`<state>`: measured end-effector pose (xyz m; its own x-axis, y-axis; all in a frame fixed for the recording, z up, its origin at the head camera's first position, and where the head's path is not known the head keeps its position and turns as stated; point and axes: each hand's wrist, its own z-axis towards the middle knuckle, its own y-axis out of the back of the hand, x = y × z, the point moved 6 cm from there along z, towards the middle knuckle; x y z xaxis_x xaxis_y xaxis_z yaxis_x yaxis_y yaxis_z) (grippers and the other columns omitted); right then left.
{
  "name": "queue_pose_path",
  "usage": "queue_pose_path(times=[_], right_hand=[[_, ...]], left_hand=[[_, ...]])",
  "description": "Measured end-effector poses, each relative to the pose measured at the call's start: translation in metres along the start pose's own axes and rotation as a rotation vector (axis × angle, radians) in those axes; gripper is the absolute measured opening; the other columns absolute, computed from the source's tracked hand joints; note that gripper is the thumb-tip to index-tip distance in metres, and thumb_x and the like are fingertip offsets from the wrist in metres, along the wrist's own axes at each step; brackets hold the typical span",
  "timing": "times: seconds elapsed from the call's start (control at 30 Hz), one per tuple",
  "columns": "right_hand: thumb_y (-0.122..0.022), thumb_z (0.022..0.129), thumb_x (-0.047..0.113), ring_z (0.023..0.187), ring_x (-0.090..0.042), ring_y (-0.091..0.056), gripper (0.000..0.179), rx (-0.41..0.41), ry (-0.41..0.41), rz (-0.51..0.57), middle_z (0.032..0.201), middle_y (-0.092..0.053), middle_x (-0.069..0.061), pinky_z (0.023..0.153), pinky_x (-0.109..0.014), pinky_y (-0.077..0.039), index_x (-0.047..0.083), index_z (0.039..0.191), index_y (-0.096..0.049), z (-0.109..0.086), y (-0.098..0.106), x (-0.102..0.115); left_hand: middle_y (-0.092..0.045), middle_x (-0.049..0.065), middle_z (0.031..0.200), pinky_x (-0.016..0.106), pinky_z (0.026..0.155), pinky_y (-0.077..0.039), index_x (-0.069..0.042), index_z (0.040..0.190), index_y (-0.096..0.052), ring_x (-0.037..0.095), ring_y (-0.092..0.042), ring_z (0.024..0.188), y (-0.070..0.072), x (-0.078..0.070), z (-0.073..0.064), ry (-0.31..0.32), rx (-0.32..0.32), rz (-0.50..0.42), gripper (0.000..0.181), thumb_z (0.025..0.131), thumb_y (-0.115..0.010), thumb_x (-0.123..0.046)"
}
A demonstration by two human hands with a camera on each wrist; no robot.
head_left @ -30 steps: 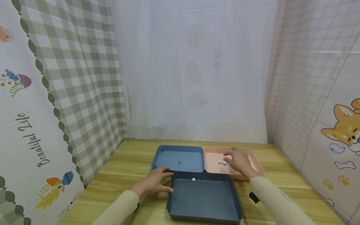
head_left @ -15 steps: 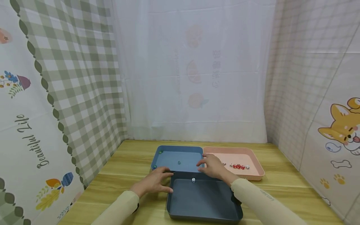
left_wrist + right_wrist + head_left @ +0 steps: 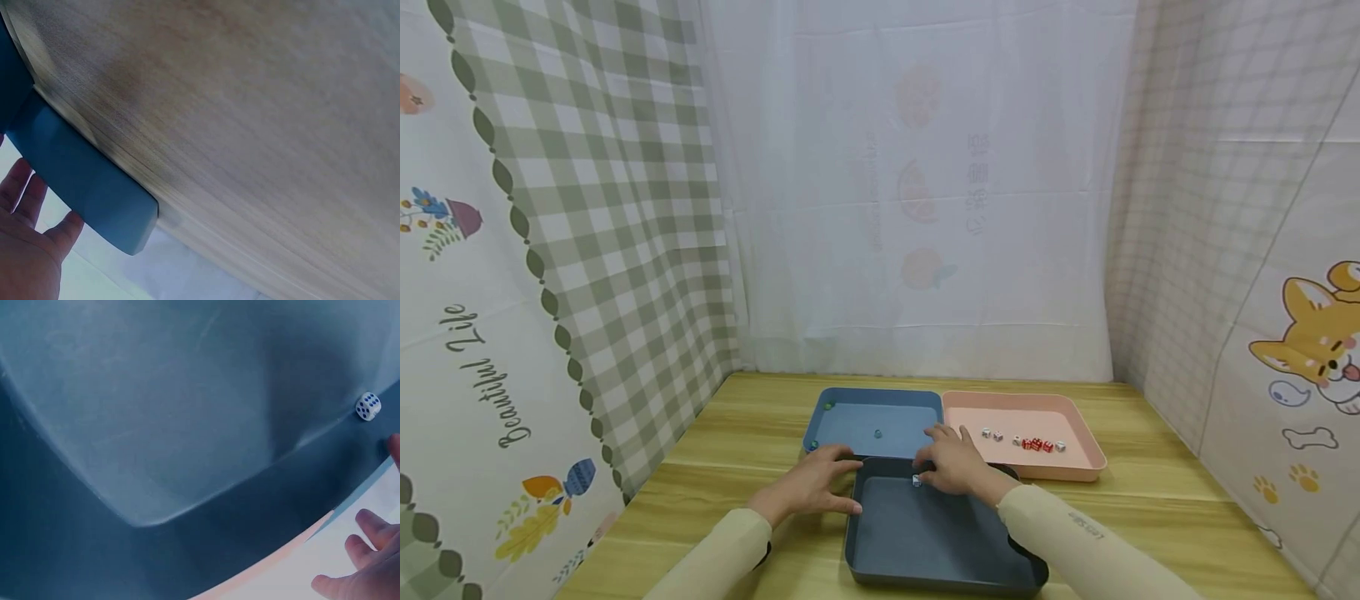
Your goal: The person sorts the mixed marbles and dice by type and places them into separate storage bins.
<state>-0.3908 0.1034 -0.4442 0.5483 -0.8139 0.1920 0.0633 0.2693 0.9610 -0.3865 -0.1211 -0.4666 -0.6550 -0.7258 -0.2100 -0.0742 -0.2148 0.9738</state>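
Observation:
A single white die with blue dots point(image 3: 917, 480) lies in the dark grey tray point(image 3: 947, 542), close to its far wall. Above that wall is my right hand point(image 3: 955, 467), its fingers spread beside the die. In the right wrist view the die point(image 3: 368, 407) sits apart from the visible fingers point(image 3: 372, 526). My left hand point(image 3: 808, 483) is at the tray's left rim, thumb and fingers loosely parted. Those fingers point(image 3: 65, 231) appear to touch the tray's outer side in the left wrist view, where the hand is partly cut off.
Behind the dark tray stand a blue tray point(image 3: 853, 421) with several small green pieces point(image 3: 830, 406) and a pink tray point(image 3: 1015, 408). Inside the pink tray are red dice point(image 3: 1037, 445) and several white dice point(image 3: 997, 436). Cloth hangs round the wooden table point(image 3: 760, 417).
My right hand has moved left and nearer from over the pink tray to the white die in the dark tray, uncovering the red dice. The left hand has stayed put.

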Motion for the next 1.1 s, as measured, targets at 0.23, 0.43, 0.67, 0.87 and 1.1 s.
queue_pose_path(times=[0.23, 0.43, 0.67, 0.87, 1.1], right_hand=[[-0.077, 0.087, 0.027, 0.137, -0.041, -0.037, 0.015, 0.064, 0.001, -0.105, 0.143, -0.049, -0.021, 0.106, -0.072, -0.021, 0.019, 0.100, -0.079, -0.002, -0.011, 0.002], [-0.081, 0.082, 0.030, 0.135, -0.041, -0.040, 0.013, 0.040, 0.010, -0.095, 0.139, -0.053, -0.021, 0.105, -0.073, -0.023, 0.020, 0.090, -0.077, -0.001, -0.015, 0.004], [-0.083, 0.080, 0.030, 0.132, -0.040, -0.043, 0.012, 0.021, 0.007, -0.099, 0.135, -0.056, -0.019, 0.104, -0.072, -0.025, 0.020, 0.085, -0.077, 0.001, -0.016, 0.006], [-0.082, 0.081, 0.028, 0.131, -0.041, -0.044, 0.010, 0.011, 0.028, -0.096, 0.132, -0.057, -0.019, 0.103, -0.073, -0.026, 0.021, 0.080, -0.077, 0.001, -0.017, 0.008], [-0.080, 0.084, 0.024, 0.130, -0.040, -0.045, 0.006, -0.018, 0.047, -0.025, 0.132, -0.057, -0.020, 0.104, -0.072, -0.025, 0.019, 0.083, -0.077, 0.002, 0.001, 0.008]], left_hand=[[-0.045, 0.014, 0.146, 0.054, 0.106, -0.037, -0.013, 0.143, -0.055, 0.034, -0.042, 0.134, -0.001, 0.000, 0.000, -0.003, -0.003, 0.004, 0.081, 0.083, -0.067, -0.066], [-0.045, 0.014, 0.146, 0.054, 0.106, -0.037, -0.013, 0.143, -0.055, 0.034, -0.043, 0.134, -0.001, 0.000, 0.001, -0.006, -0.005, 0.006, 0.081, 0.083, -0.067, -0.066], [-0.045, 0.013, 0.146, 0.054, 0.106, -0.038, -0.014, 0.143, -0.055, 0.034, -0.043, 0.134, -0.003, 0.002, 0.001, -0.005, -0.005, 0.006, 0.081, 0.083, -0.066, -0.067], [-0.045, 0.013, 0.146, 0.054, 0.106, -0.037, -0.014, 0.143, -0.055, 0.034, -0.042, 0.134, -0.002, 0.001, 0.001, -0.002, -0.005, 0.006, 0.081, 0.083, -0.067, -0.067], [-0.045, 0.013, 0.146, 0.054, 0.107, -0.037, -0.015, 0.143, -0.055, 0.034, -0.042, 0.135, -0.003, 0.002, 0.001, 0.000, -0.007, 0.004, 0.081, 0.083, -0.066, -0.067]])
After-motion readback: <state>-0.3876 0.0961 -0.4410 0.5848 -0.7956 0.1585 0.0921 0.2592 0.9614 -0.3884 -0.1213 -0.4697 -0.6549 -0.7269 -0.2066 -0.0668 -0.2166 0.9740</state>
